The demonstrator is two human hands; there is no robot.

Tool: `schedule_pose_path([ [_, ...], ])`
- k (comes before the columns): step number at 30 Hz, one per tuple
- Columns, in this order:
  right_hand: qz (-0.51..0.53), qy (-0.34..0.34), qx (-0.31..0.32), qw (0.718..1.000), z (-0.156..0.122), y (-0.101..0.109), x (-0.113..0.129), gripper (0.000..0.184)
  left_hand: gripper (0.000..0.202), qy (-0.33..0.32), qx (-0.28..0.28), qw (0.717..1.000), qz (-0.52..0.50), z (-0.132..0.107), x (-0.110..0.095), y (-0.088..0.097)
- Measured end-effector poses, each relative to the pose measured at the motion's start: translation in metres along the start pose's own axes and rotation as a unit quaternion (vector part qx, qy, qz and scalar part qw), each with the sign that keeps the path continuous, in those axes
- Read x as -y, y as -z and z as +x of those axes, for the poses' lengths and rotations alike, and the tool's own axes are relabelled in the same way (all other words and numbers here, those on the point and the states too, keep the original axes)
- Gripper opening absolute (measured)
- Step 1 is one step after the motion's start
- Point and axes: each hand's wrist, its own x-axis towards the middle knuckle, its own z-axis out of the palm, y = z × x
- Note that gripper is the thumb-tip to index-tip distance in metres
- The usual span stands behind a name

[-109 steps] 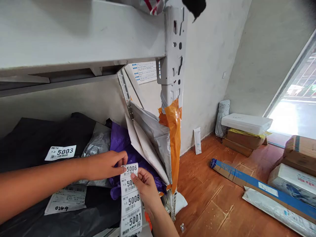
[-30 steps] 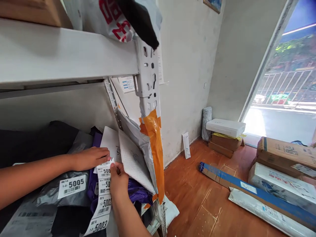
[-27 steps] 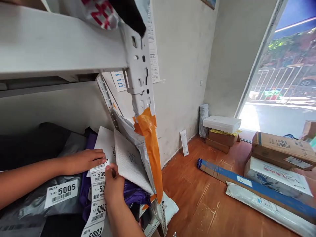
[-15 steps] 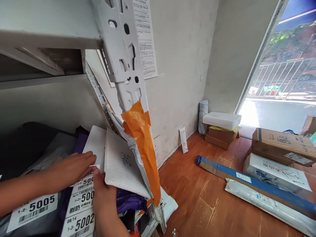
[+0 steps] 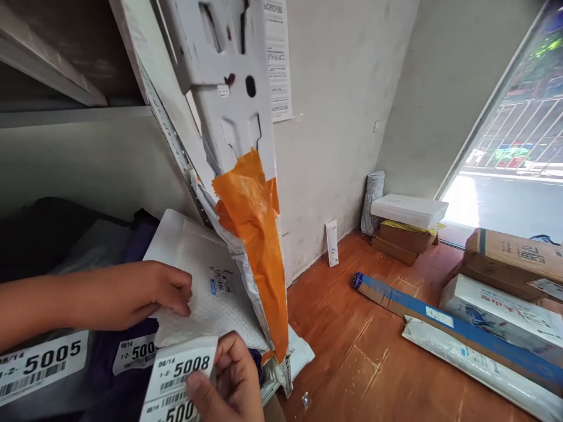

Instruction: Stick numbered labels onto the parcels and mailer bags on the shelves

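Note:
In the head view, my right hand (image 5: pixel 231 381) pinches a strip of white number labels (image 5: pixel 173 381), its thumb lying across the printed face. The top label reads 5008. My left hand (image 5: pixel 136 293) hovers over or rests on a white padded mailer (image 5: pixel 206 281), fingers bent together; whether anything is between the fingertips is hidden. The mailer lies tilted on the shelf against the rack post, its small printed shipping label showing. Beside it, a purple bag (image 5: pixel 136 246) bears a number label, and a grey bag (image 5: pixel 88 252) carries the label 5005 (image 5: pixel 48 363).
A perforated metal post (image 5: pixel 233 105) rises beside the shelf, with an orange bag (image 5: pixel 259 246) hanging against it. On the wooden floor lie a long blue and brown box (image 5: pixel 409 299), a long white parcel (image 5: pixel 466 357) and stacked cartons (image 5: pixel 514 252). A foam box (image 5: pixel 409 210) sits by the wall.
My right hand has moved right and down with the label strip, uncovering 5008. My left hand has shifted right onto the mailer, which now lies flatter and shows its label. The view has moved closer.

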Motion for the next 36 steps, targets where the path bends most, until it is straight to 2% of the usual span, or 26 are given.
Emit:
schedule_pose_path([
  [2,-0.016,-0.029,0.005,0.999,0.009,0.003,0.002,0.040,0.040,-0.007,0.027,0.995,-0.091,0.004,-0.002,0.004],
  [4,-0.034,-0.048,-0.006,0.998,0.014,0.003,-0.001,0.042,0.032,0.010,0.007,0.988,-0.154,0.007,-0.002,0.004],
  [7,-0.049,-0.030,-0.048,0.997,0.017,0.000,-0.009,0.043,0.032,0.045,0.011,0.982,-0.185,0.010,-0.003,-0.002],
  [10,-0.058,-0.010,-0.081,0.995,0.017,-0.005,-0.015,0.043,0.026,0.071,0.001,0.988,-0.135,0.009,-0.007,-0.010],
  [13,-0.063,-0.011,-0.098,0.993,0.018,-0.009,-0.016,0.048,0.026,0.089,-0.031,0.992,-0.081,0.007,-0.011,-0.017],
  [18,-0.087,0.006,-0.126,0.988,0.020,-0.011,-0.012,0.056,0.030,0.080,-0.070,0.994,-0.029,0.008,-0.014,-0.024],
  [24,-0.124,-0.008,-0.085,0.989,0.023,-0.008,-0.008,0.062,0.030,0.070,-0.067,0.995,-0.010,0.009,-0.012,-0.029],
  [30,-0.092,0.004,-0.128,0.987,0.019,-0.004,-0.017,0.058,0.027,0.047,-0.055,0.997,0.032,0.010,-0.001,-0.036],
  [36,-0.076,-0.032,-0.104,0.991,0.008,0.003,-0.025,0.045,0.027,0.019,-0.074,0.996,0.041,0.010,0.006,-0.041],
])
